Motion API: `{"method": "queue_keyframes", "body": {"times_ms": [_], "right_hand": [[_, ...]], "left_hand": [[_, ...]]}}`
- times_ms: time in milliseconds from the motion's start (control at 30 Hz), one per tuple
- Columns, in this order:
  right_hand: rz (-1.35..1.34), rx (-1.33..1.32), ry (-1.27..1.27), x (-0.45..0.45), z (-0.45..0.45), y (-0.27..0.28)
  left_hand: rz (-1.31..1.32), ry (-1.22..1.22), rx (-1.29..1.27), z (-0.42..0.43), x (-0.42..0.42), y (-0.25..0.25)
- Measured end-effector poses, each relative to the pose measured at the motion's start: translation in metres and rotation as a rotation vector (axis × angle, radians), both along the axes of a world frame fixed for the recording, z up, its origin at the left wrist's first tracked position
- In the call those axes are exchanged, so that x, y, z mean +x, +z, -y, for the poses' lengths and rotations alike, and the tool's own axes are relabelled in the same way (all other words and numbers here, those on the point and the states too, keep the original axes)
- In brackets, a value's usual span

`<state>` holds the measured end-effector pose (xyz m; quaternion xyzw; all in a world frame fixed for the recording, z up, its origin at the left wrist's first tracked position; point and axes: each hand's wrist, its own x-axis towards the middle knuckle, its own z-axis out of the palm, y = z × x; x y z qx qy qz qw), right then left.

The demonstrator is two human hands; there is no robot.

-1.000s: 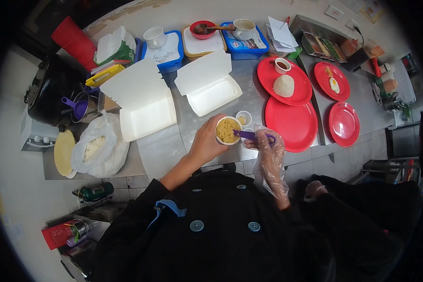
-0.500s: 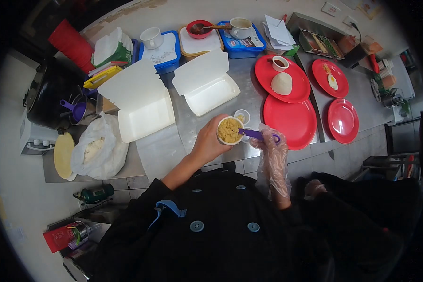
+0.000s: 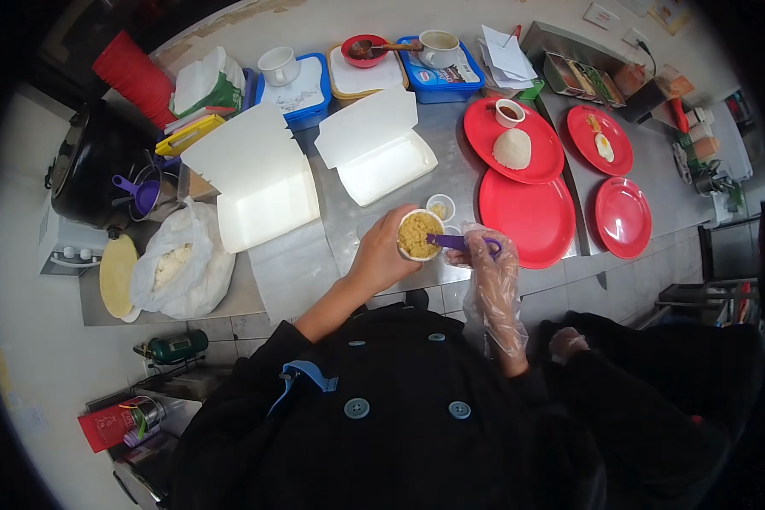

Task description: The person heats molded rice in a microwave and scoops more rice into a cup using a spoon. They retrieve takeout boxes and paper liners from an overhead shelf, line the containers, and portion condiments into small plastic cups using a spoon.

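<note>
My bare left hand [image 3: 384, 253] is wrapped round a white cup [image 3: 419, 257] filled with crumbly yellow food [image 3: 417, 234]. In my right hand [image 3: 491, 263], which wears a clear plastic glove, is a purple-handled measuring spoon [image 3: 459, 243]. The spoon's far end reaches over the cup's right side and its tip is in or against the food; I cannot tell how deep. Just beyond the cup stands a small white sauce cup [image 3: 440, 207] with a bit of yellow food in it. Another small cup is partly hidden behind my right hand.
Two opened white takeout boxes [image 3: 268, 208] [image 3: 387, 174] lie on the steel counter. Red plates [image 3: 527, 225] are to the right, one bearing a rice mound [image 3: 512, 150] and a sauce cup [image 3: 508, 113]. A bag of rice [image 3: 183, 268] sits at left. Someone's gloved hand [image 3: 568, 343] is near my right arm.
The view has shifted slightly. The purple spoon is turned a little in my right hand and lies more level over the cup. My left hand still holds the cup.
</note>
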<state>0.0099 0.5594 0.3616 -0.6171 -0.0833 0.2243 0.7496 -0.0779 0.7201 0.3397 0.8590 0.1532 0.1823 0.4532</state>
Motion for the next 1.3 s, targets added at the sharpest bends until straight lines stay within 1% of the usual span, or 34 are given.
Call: {"method": "queue_keyframes", "body": {"times_ms": [33, 67, 133, 267, 367, 433, 567, 633, 667, 733, 867, 933, 967, 1033, 1133, 1300], "right_hand": [[-0.083, 0.03, -0.02, 0.0, 0.0, -0.006], [-0.082, 0.031, -0.019, 0.002, 0.0, -0.012], [-0.263, 0.184, -0.052, 0.006, 0.003, -0.022], [-0.243, 0.188, -0.076, 0.006, 0.006, -0.02], [-0.178, 0.185, -0.069, 0.006, 0.006, -0.016], [-0.089, 0.097, -0.058, 0.003, 0.005, -0.003], [0.012, 0.095, -0.047, 0.002, 0.003, 0.003], [0.096, 0.127, -0.087, 0.001, 0.0, 0.004], [0.097, 0.127, -0.087, 0.002, 0.0, 0.004], [0.158, 0.067, -0.024, 0.003, -0.002, 0.003], [0.068, 0.12, 0.032, 0.004, -0.004, -0.008], [-0.027, 0.1, -0.016, 0.005, -0.003, -0.016], [-0.027, 0.1, -0.016, 0.005, -0.003, -0.02], [-0.133, 0.18, -0.067, 0.007, -0.002, -0.025], [-0.119, 0.158, -0.021, 0.009, 0.002, -0.021], [-0.147, 0.163, -0.083, 0.006, 0.003, -0.017]], "left_hand": [[0.005, 0.003, 0.005, 0.0, 0.0, 0.0], [0.01, 0.008, 0.011, 0.0, 0.0, 0.001], [0.009, 0.01, 0.0, 0.0, -0.001, 0.002], [0.01, 0.014, -0.006, 0.001, -0.002, -0.001], [0.014, 0.024, -0.014, 0.003, -0.002, -0.002], [0.018, 0.023, -0.021, 0.003, -0.002, -0.001], [0.033, 0.02, -0.004, 0.004, -0.002, -0.001], [0.028, 0.018, 0.017, 0.005, -0.002, -0.002], [0.023, 0.015, 0.037, 0.005, -0.002, -0.003], [0.026, 0.01, 0.028, 0.006, -0.003, -0.002], [-0.014, -0.044, -0.018, 0.005, -0.003, -0.002], [-0.009, -0.039, -0.018, 0.005, -0.004, -0.002], [-0.005, -0.036, -0.019, 0.005, -0.004, -0.002], [0.003, -0.02, -0.027, 0.005, -0.004, -0.002], [0.01, 0.0, -0.04, 0.004, -0.003, -0.003], [0.023, 0.006, -0.023, 0.004, -0.002, -0.007]]}}
